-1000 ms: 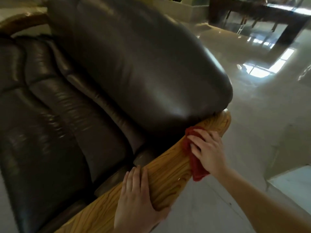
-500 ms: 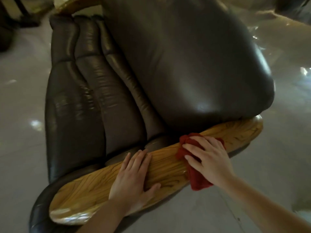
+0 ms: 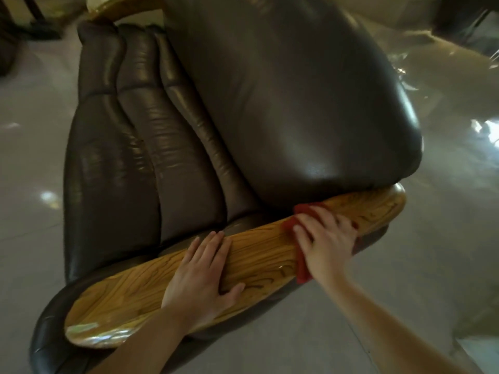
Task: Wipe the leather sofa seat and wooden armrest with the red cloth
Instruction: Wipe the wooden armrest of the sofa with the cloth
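A dark brown leather sofa chair fills the head view, with its ribbed seat (image 3: 140, 163) on the left and a big back cushion (image 3: 297, 103) on the right. The glossy wooden armrest (image 3: 259, 255) runs across in front of me. My right hand (image 3: 326, 244) presses the red cloth (image 3: 302, 268) flat on the armrest near its far right end; the cloth is mostly hidden under the hand and hangs over the near edge. My left hand (image 3: 199, 273) lies flat on the middle of the armrest, fingers apart, holding nothing.
A shiny pale tiled floor (image 3: 445, 238) surrounds the chair. The second wooden armrest (image 3: 121, 6) shows at the top. Dark furniture stands at the top left (image 3: 16, 31) and top right (image 3: 464, 20).
The view has swung left and down, so the whole armrest now shows. My right hand with the cloth has kept rubbing near the armrest's far end. The left hand stays flat.
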